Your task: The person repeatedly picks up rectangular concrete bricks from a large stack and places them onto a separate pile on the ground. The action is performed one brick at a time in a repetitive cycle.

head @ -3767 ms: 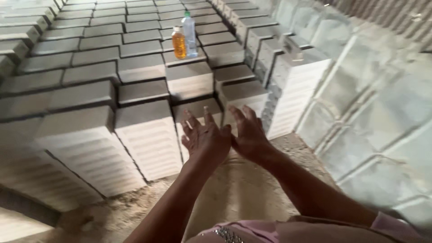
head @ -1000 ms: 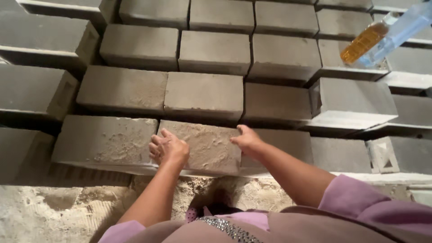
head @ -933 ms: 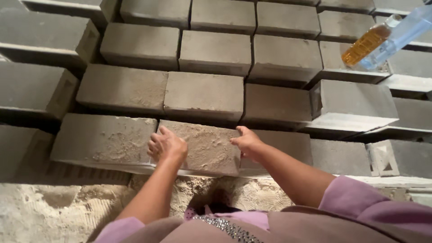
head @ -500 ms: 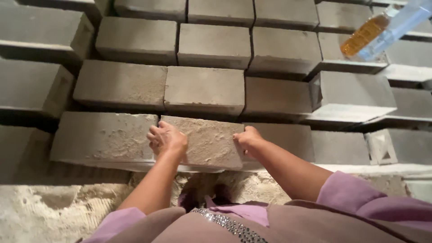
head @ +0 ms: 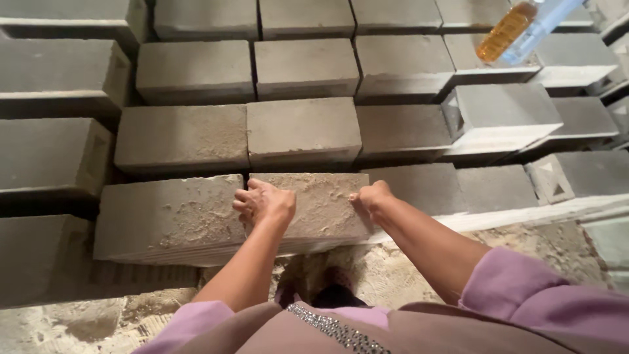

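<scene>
From the head camera I look straight down on rows of grey concrete blocks laid side by side, filling the upper two thirds of the frame. Just below the centre lies the sandy concrete block [head: 318,203], its top rough and speckled with loose sand, and both of my hands are on it. My left hand [head: 265,203] sits on the block's left end, fingers curled down over the edge where it meets the longer neighbouring block [head: 167,219] to the left (the two blocks touch along that seam). My right hand [head: 371,198] is closed into a loose fist around the block's right end, knuckles up, gripping that edge. Both forearms run up from the bottom of the frame, with lilac sleeves [head: 524,295] at the lower corners and a strip of beaded trim [head: 334,331] on the brownish garment at the bottom centre.

Below the block I see pale, crumbly sandy ground [head: 393,269]. At the upper right a clear plastic bottle [head: 508,33] of orange-yellow liquid lies tilted on the far blocks, well apart from my hands. Some blocks at the right stand on end, showing triangular recesses.
</scene>
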